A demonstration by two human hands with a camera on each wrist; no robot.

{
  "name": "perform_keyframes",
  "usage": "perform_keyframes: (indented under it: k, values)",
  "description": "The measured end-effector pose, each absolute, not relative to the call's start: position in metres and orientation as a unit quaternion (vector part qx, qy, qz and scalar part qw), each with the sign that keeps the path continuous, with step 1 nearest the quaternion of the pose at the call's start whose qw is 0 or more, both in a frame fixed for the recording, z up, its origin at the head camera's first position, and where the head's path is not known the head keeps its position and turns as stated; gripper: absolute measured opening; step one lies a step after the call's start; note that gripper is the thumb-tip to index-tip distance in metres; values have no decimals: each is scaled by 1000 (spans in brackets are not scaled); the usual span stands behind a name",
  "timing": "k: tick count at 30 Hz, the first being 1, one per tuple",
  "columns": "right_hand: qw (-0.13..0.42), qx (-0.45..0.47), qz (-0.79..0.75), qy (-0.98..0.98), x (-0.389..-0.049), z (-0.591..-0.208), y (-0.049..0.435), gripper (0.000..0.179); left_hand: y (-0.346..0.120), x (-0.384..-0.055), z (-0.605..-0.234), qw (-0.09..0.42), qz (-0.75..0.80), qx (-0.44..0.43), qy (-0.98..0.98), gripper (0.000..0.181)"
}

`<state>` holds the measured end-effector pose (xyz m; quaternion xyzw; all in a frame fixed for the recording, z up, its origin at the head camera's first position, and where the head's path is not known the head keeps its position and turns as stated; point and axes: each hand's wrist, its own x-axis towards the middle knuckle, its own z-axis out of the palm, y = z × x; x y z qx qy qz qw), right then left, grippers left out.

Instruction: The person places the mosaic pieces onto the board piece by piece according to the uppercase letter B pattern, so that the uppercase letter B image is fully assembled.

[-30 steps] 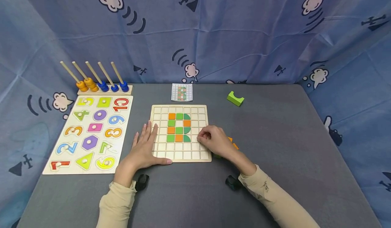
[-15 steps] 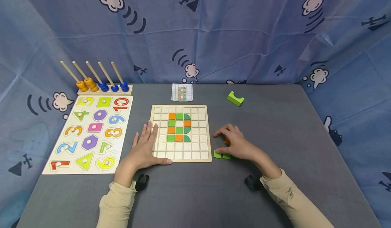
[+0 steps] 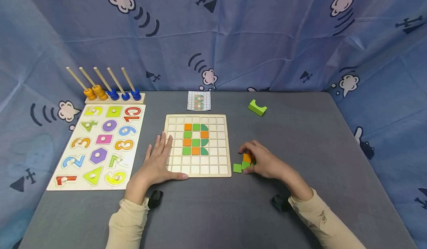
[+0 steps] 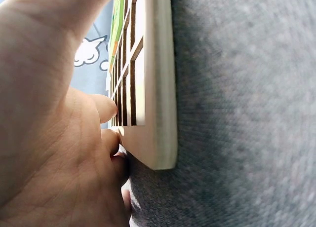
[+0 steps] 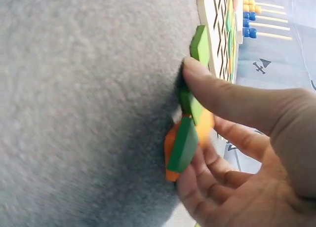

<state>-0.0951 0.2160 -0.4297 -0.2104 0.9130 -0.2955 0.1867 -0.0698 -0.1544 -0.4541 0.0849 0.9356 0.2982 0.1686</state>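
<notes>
My left hand [image 3: 156, 163] lies spread at the left side of a square wooden grid board [image 3: 218, 169], its fingers along the left edge and its thumb at the front edge. Orange, green and dark-green tiles [image 3: 195, 142] stand in the board's squares, forming a letter-like pattern. Right of the board, my right hand [image 3: 265, 161] curls its fingers and thumb round a small heap of loose tiles. An orange tile [image 3: 247, 158], a green tile [image 3: 245, 165] and a dark-green piece [image 5: 183, 145] show in it. Another green tile [image 3: 237, 168] lies just outside the thumb.
A printed pattern card [image 3: 198, 100] lies behind the board. At the back right sits a green notched block [image 3: 257, 108]. A number-and-shape puzzle board [image 3: 75, 145] fills the left, with a bead-and-peg counting frame [image 3: 141, 100] behind it. A patterned curtain hangs behind the table.
My right hand has moved from the board's right side to the loose tiles and drawn its fingers in round them. One green tile has shifted slightly. My left hand has stayed put.
</notes>
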Motion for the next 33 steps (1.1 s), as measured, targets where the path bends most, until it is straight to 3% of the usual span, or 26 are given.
perform_keyframes:
  k: [10, 19, 33]
  values:
    - [128, -194, -331, 914, -98, -435, 211, 22, -154, -69, -454, 166, 302, 86, 935, 144]
    - [83, -189, -387, 899, -95, -441, 176, 33, -155, -70, -455, 166, 300, 88, 935, 145]
    - [115, -243, -424, 865, -89, -440, 99, 29, -155, -70, -456, 168, 295, 85, 937, 144]
